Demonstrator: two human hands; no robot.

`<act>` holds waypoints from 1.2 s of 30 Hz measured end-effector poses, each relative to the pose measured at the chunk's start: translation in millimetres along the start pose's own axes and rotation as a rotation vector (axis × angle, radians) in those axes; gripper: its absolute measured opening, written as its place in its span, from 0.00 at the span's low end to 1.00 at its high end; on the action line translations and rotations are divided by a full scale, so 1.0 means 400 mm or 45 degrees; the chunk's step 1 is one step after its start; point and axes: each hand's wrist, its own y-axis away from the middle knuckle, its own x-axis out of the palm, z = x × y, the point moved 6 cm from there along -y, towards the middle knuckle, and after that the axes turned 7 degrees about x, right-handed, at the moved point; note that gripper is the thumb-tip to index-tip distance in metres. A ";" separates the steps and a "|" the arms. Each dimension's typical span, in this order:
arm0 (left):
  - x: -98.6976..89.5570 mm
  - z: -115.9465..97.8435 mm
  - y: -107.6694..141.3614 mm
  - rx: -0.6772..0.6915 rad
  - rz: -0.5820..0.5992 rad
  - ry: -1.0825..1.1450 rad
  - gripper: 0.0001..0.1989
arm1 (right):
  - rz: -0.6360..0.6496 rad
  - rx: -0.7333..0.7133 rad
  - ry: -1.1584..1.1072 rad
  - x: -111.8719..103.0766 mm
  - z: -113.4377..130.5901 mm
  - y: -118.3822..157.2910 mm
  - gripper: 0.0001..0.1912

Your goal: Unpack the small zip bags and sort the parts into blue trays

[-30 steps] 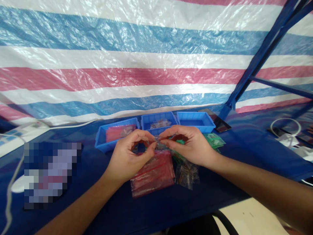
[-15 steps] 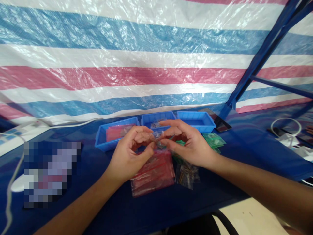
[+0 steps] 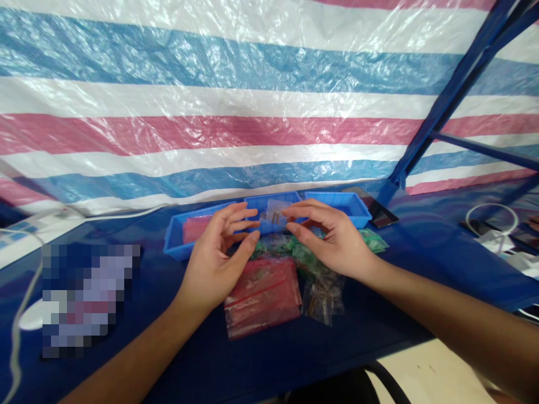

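Observation:
My right hand (image 3: 326, 235) pinches a small clear zip bag (image 3: 275, 212) by its right edge; a few thin brownish pieces show inside, too small to name. The bag hangs in front of the middle blue tray. To its left, my left hand (image 3: 221, 247) is open, fingers apart, holding nothing. Below and between the hands lies a stack of red plastic bags (image 3: 265, 300). Green bags (image 3: 305, 255) lie partly hidden under my right hand. Near my right wrist is a clear bag of brownish metal-looking pieces (image 3: 323, 298).
Along the back stand three blue trays: the left tray (image 3: 172, 238) with red bags, the middle tray (image 3: 263, 197), and the right tray (image 3: 357, 210). A dark flat device (image 3: 381, 210) lies behind. A white cable (image 3: 16, 336) runs at the far left.
My left hand has let go and moved slightly left, its fingers spreading. The small clear bag has come up and into view at my right fingertips.

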 end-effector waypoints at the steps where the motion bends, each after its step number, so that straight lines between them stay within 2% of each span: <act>1: -0.004 0.001 0.000 0.008 0.001 -0.040 0.26 | -0.048 -0.003 0.086 -0.008 -0.004 -0.001 0.15; 5: -0.004 -0.006 0.004 0.086 0.133 -0.383 0.16 | -0.111 -0.061 0.411 -0.022 -0.007 -0.006 0.16; 8: 0.019 -0.017 0.008 0.230 0.330 -0.640 0.10 | -0.069 -0.059 0.417 -0.018 -0.007 -0.008 0.11; 13: 0.047 -0.006 0.014 0.314 0.612 -0.776 0.15 | -0.023 -0.085 0.331 -0.009 0.001 -0.005 0.10; 19: 0.050 0.003 0.021 0.296 0.727 -0.825 0.19 | -0.013 -0.090 0.277 -0.005 0.010 -0.005 0.08; 23: 0.053 0.003 0.020 0.292 0.712 -0.823 0.20 | -0.016 -0.091 0.251 -0.004 0.012 -0.006 0.08; 26: 0.051 -0.008 0.015 0.333 0.642 -0.815 0.19 | -0.019 -0.094 0.233 -0.006 0.011 -0.006 0.09; 32: 0.027 -0.053 0.004 0.417 0.352 -0.722 0.12 | 0.075 -0.063 0.188 0.002 0.012 -0.001 0.08; 36: 0.014 -0.055 0.002 0.380 0.216 -0.572 0.07 | 0.138 0.008 0.099 0.016 0.004 0.003 0.14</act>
